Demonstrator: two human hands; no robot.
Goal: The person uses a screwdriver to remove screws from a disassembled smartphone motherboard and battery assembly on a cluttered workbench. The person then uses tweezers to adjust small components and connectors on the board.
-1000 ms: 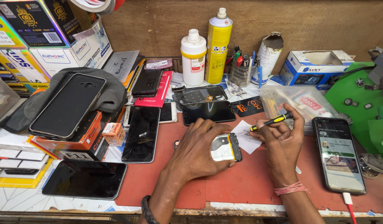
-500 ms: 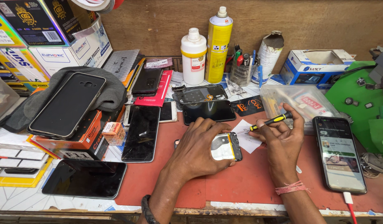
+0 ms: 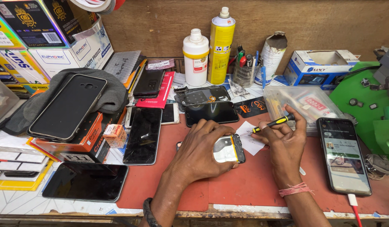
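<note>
My left hand (image 3: 200, 147) lies over an opened phone (image 3: 229, 149) on the red mat (image 3: 249, 185) and holds it flat, its silver inside and dark frame showing past my fingers. My right hand (image 3: 282, 141) grips a small screwdriver (image 3: 268, 124) with a yellow and black handle. Its thin tip points left and down at the phone's upper right edge. A small white paper scrap (image 3: 251, 141) lies under the tip, just right of the phone.
A lit phone (image 3: 343, 155) on a cable lies at the right. Several dark phones and screens (image 3: 143, 135) lie left, with stacked boxes (image 3: 83, 145). Behind stand a white bottle (image 3: 195, 56), a yellow spray can (image 3: 221, 44), a tool cup (image 3: 245, 69) and a clear plastic box (image 3: 304, 103).
</note>
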